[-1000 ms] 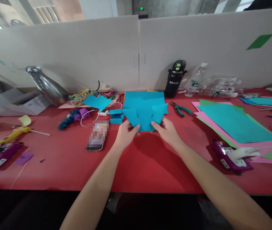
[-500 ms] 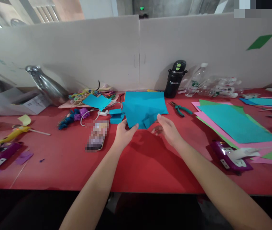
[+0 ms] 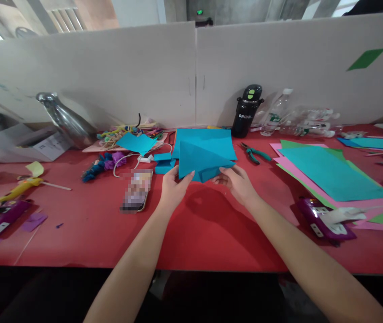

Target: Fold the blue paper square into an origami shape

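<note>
Some of the left hand (image 3: 173,189) hides behind blue paper (image 3: 202,160).

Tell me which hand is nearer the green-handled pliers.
Right. The right hand holds the right corner of the folded blue paper, below and left of the pliers in view; the left hand, at the paper's left side, is farther left.

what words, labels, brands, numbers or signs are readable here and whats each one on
"DAWN": white lettering on the black lidded bottle; smaller marks after it are unreadable.
Too small to read: the green-and-white label on the upright clear plastic bottle.
Too small: dark marks on the small white box at left.
Too blurred: the glowing green sign in the background.
No number is legible.
</note>
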Available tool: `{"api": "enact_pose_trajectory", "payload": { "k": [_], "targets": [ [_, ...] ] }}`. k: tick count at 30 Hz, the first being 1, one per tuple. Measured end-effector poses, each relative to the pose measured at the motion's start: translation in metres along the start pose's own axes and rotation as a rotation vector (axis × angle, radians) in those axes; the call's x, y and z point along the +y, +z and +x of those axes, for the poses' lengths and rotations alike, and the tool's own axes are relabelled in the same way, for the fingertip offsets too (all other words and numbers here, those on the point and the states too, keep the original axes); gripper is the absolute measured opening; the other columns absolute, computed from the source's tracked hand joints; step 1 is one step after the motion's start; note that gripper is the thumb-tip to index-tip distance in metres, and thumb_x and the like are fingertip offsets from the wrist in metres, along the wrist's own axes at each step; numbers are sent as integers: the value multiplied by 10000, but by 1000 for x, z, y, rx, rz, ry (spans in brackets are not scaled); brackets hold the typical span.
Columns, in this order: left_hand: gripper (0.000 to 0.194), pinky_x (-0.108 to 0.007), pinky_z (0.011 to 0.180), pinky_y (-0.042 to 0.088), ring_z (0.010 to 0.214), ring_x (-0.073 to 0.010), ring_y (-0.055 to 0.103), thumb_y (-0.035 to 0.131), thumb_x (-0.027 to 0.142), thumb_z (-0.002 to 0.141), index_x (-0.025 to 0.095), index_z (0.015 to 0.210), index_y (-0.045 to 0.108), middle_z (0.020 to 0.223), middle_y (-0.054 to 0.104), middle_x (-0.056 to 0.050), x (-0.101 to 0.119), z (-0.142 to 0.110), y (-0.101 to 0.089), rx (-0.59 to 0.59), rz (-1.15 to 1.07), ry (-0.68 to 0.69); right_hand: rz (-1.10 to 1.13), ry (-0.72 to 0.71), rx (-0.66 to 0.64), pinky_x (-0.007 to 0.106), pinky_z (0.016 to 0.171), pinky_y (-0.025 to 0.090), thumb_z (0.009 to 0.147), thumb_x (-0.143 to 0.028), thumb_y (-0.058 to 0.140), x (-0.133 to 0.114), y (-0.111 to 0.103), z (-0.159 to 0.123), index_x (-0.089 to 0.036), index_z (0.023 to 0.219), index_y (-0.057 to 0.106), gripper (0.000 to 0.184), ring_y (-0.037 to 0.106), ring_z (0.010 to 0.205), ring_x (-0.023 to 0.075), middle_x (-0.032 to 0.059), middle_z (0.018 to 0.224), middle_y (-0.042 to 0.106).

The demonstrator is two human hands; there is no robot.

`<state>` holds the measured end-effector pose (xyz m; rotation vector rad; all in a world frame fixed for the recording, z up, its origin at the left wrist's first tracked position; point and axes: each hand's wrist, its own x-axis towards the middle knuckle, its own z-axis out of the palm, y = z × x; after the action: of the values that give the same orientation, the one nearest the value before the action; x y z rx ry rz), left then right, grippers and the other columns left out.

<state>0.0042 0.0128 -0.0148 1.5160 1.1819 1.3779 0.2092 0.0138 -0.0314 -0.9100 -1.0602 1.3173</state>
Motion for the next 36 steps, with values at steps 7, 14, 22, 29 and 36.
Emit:
{"api": "enact_pose_trajectory", "payload": {
  "k": [7,14,22,29,36],
  "targets": [
    [378,-322,797,548,869,-220,682,776,420,768,167,1034,690,980,745,-67,0,2,0,33,-124,-45,111,11,-5,380,747,574,744,-307,712,-7,3,-1,-227,810,574,172,704,747,206,14,768,681],
    [482,-330,733,599,812,-207,709,850,439,685,156,1031,669,984,754,-87,-1,0,8,-66,-329,-238,253,68,0,294,638,526,644,-195,677,-11,8,-2,-222,681,562,124,585,634,138,-28,667,609],
    [354,-307,709,599,671,-168,698,855,418,691,140,868,725,799,748,-58,-6,1,3,-85,-365,-299,224,83,-19,292,702,531,692,-277,816,-7,7,-3,-216,689,656,171,609,678,131,-18,721,634],
    [349,-309,682,597,648,-175,695,869,384,673,107,818,714,784,748,-93,-1,3,1,-125,-401,-374,15,58,-27,300,711,510,773,-407,777,-3,1,-2,-203,743,687,225,606,674,135,5,723,657],
    [382,-357,696,614,835,-259,741,830,395,726,144,992,721,998,768,-117,1,2,2,-116,-450,-347,-215,-16,-7,320,694,498,825,-457,707,-7,1,-4,-196,676,616,314,597,670,155,8,683,625]
  ]
}}
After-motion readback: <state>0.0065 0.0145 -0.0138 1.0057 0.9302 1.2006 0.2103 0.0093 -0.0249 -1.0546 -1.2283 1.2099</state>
